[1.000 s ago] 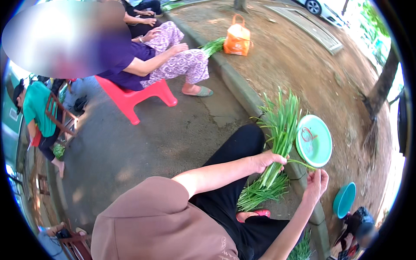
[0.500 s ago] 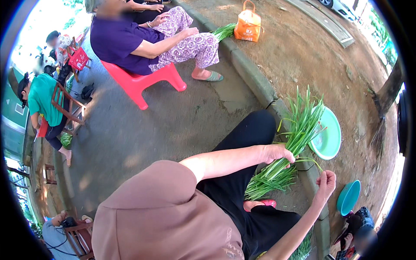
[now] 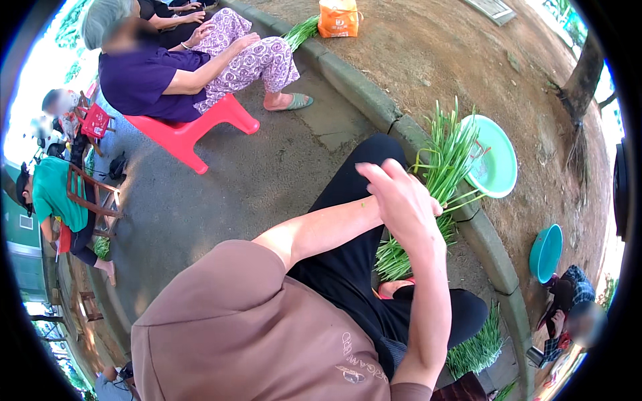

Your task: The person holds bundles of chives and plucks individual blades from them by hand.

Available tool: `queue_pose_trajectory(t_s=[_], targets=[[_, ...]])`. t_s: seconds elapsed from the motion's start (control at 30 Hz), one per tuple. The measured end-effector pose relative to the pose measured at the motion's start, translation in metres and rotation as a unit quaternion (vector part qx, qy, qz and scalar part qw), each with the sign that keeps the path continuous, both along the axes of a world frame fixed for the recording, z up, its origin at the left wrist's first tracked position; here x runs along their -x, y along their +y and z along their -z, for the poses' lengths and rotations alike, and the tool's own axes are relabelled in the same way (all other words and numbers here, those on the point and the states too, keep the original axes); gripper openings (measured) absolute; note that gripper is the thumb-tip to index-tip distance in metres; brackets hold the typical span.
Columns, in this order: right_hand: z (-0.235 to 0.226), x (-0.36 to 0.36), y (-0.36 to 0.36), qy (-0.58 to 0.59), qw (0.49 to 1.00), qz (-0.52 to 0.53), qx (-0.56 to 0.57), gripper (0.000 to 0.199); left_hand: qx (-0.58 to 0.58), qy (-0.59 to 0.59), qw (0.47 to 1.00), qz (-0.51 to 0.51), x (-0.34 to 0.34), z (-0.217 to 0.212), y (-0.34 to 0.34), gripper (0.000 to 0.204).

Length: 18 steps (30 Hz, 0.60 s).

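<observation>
A bunch of long green chives (image 3: 447,150) stands out from my left hand (image 3: 436,206), which is closed round it above my knee. Most of that hand is hidden behind my right hand (image 3: 402,200). The right hand hangs over the left wrist, fingers apart and holding nothing; whether it touches the wrist cannot be told. A few stray stalks (image 3: 466,200) poke out rightward beside the left hand. Below the hands, more chives (image 3: 394,259) lie on the ground between my legs. A pale green basin (image 3: 506,164) sits just past the bunch's tips.
A concrete kerb (image 3: 491,250) runs past my knees, with bare soil beyond. A teal basin (image 3: 546,254) stands to the right. More chives (image 3: 476,344) lie by my right leg. Across the pavement a person sits on a red stool (image 3: 194,137), near an orange bag (image 3: 339,19).
My right hand has come from the far right, where it pulled on a single stalk, across to above my left wrist, and its fingers have opened. The whole view has shifted slightly.
</observation>
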State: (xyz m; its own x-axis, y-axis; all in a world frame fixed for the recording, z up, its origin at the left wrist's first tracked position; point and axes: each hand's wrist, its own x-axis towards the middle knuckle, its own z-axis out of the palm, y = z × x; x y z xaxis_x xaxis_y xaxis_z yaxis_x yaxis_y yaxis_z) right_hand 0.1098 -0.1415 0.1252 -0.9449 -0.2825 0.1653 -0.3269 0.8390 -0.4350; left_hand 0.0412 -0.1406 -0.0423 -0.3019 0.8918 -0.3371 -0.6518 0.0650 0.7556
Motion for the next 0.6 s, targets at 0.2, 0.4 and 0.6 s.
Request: queue_pose_trajectory(t_s=[0.2,0.4,0.6], targets=[[-0.016,-0.072,0.029,-0.064,0.967,-0.011,0.246,0.009,-0.006,-0.091,0.996,-0.019,-0.012,-0.031,-0.019,0.029],[-0.08,-0.124,0.032,-0.026,0.734,-0.329,0.594,0.018,-0.053,-0.073,0.996,-0.017,-0.012,-0.024,-0.015,0.031],[-0.084,-0.156,0.022,-0.037,0.71,-0.269,0.65,0.04,-0.147,-0.217,0.956,-0.132,0.032,-0.043,-0.029,0.029]])
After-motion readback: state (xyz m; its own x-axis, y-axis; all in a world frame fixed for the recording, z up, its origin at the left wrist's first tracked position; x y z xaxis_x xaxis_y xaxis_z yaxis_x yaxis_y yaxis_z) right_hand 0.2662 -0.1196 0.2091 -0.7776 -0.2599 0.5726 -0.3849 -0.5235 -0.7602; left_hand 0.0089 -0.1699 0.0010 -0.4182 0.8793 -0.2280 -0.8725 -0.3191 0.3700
